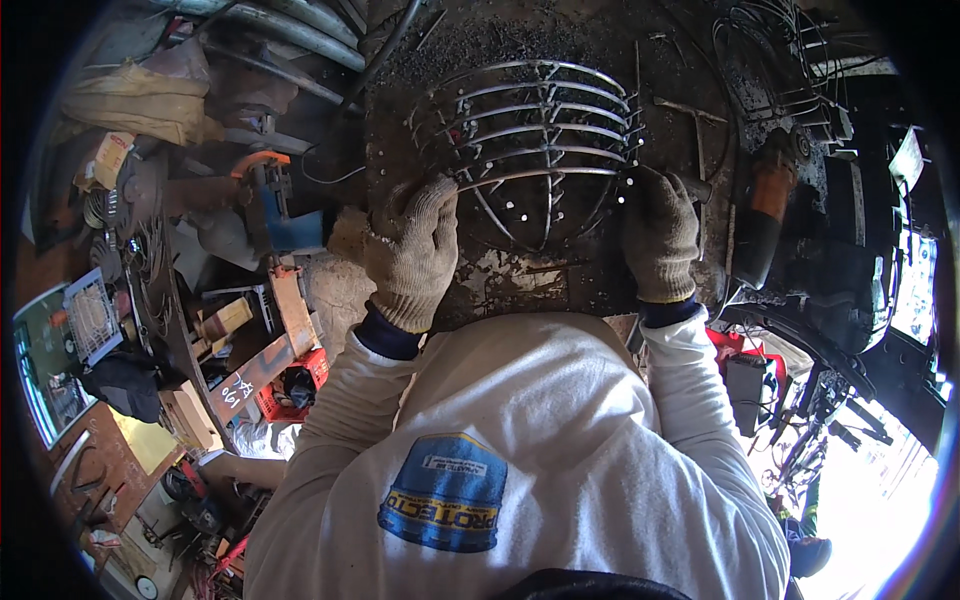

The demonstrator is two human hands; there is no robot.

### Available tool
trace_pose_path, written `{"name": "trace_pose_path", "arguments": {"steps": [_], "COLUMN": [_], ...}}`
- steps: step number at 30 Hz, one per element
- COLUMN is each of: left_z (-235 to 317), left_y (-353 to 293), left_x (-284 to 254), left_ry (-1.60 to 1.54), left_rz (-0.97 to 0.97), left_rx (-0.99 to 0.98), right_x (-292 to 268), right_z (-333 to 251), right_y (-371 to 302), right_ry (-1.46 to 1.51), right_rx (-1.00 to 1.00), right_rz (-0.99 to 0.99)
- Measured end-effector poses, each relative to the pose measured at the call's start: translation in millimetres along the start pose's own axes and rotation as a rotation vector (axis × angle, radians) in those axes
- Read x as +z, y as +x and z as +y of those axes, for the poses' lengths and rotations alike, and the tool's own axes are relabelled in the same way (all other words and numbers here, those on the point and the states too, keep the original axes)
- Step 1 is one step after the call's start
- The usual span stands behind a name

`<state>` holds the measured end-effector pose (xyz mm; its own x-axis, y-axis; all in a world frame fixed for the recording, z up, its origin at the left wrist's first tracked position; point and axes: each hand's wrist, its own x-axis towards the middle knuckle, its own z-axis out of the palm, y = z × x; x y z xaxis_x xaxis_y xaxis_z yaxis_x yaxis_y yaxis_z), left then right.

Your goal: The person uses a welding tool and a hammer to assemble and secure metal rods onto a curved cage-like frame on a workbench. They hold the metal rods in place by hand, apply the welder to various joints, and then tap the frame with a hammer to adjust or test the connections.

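Note:
On the dark workbench lies a grill-like frame (pixel 547 130) of bent metal rods, with several curved crossbars over lengthwise rods that meet at a point near me. The nearest crossbar, a curved metal rod (pixel 540 174), spans between my hands. My left hand (pixel 415 245), in a grey-beige knit work glove, has its fingers closed at the rod's left end. At the right end, my right hand (pixel 660 235) wears a matching glove, its fingers curled in. Shadow partly hides the right fingertips, and the exact grip there is hard to see.
An angle grinder (pixel 768 200) with an orange band lies right of the frame on the workbench (pixel 500 285). Thin rods (pixel 700 150) rest between them. Left are a blue bench tool (pixel 290 210), a red crate (pixel 300 385) and scrap metal. Cables hang at the right.

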<state>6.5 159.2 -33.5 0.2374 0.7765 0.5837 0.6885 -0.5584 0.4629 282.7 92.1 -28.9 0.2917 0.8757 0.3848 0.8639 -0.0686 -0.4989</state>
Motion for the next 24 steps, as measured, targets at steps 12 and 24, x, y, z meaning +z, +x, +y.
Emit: {"name": "trace_pose_path", "arguments": {"steps": [12, 24], "left_z": [1.1, 3.5], "left_y": [-4.5, -14.4], "left_x": [-7.9, -5.2], "left_ry": [0.036, 0.034], "left_rz": [-0.027, -0.063], "left_rx": [0.04, 0.015], "right_x": [0.5, -4.8], "right_z": [0.7, -4.2], "right_y": [-0.7, 8.1], "right_ry": [0.025, 0.011], "right_rx": [0.002, 0.084], "right_rz": [-0.006, -0.048]}}
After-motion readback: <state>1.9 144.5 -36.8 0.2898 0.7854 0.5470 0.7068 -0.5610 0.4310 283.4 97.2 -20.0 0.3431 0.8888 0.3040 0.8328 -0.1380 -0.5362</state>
